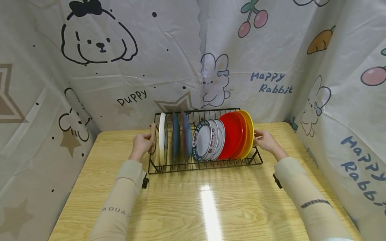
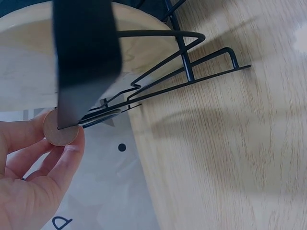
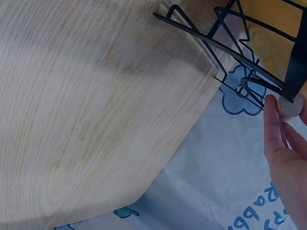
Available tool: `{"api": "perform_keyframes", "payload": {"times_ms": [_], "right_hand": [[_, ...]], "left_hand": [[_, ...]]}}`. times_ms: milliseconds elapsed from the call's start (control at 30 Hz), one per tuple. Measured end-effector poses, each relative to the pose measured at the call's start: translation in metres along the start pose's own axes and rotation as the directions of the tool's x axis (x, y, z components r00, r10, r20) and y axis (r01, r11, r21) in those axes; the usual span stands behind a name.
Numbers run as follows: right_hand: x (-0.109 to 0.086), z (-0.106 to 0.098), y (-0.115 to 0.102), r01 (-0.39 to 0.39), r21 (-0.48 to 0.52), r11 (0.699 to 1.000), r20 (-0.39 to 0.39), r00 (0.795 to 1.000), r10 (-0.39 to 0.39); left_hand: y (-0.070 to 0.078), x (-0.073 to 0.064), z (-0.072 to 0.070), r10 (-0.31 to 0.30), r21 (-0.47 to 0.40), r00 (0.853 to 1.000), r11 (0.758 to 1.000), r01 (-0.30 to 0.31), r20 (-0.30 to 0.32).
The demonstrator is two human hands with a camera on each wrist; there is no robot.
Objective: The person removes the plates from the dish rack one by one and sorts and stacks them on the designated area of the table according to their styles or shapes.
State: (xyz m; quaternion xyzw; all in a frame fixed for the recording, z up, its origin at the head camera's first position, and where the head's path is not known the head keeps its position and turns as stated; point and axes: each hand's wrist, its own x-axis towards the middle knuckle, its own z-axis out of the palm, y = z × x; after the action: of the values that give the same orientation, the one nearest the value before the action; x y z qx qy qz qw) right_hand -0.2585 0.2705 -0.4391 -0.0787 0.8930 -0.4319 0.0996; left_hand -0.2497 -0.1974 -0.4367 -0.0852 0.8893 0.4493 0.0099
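A black wire dish rack (image 1: 208, 168) stands on the table, with a round wooden handle at each end. My left hand (image 1: 141, 145) grips the left wooden handle (image 1: 152, 138), thumb and fingers around it. At the other end my right hand (image 1: 266, 141) holds the right wooden handle (image 3: 290, 108), which the head view mostly hides behind the plates. Upright in the rack, from left to right, are a white plate (image 1: 162, 140), blue plates (image 1: 176, 139), several smaller white dishes with patterned rims (image 1: 202, 140), a red plate (image 1: 230, 134), an orange one and a yellow plate (image 1: 250, 134).
The light wooden table (image 1: 241, 207) extends in front of the rack and to both sides. A printed cloth (image 1: 169, 67) hangs close behind the rack and along the left and right sides. A bright reflection lies across the tabletop.
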Motion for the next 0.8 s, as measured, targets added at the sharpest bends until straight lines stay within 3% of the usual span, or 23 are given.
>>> {"api": "perform_keyframes", "payload": {"times_ms": [200, 467, 633, 800], "right_hand": [[0.002, -0.002, 0.002, -0.010, -0.010, 1.000, -0.002, 1.000, 0.010], [0.006, -0.003, 0.001, -0.024, -0.004, 1.000, -0.011, 1.000, 0.023], [0.009, -0.004, 0.002, -0.047, 0.017, 0.999, -0.017, 0.999, 0.047], [0.011, -0.004, 0.003, -0.052, 0.027, 0.998, -0.020, 0.998, 0.053]], "left_hand": [[0.003, 0.002, 0.002, -0.024, -0.027, 1.000, 0.999, 0.024, 0.013], [0.005, 0.004, 0.002, -0.002, 0.015, 1.000, 1.000, 0.002, -0.004], [0.005, 0.009, 0.005, -0.048, -0.042, 0.999, 0.998, 0.048, 0.017], [0.006, 0.012, 0.004, -0.058, -0.036, 0.998, 0.998, 0.058, -0.003]]}}
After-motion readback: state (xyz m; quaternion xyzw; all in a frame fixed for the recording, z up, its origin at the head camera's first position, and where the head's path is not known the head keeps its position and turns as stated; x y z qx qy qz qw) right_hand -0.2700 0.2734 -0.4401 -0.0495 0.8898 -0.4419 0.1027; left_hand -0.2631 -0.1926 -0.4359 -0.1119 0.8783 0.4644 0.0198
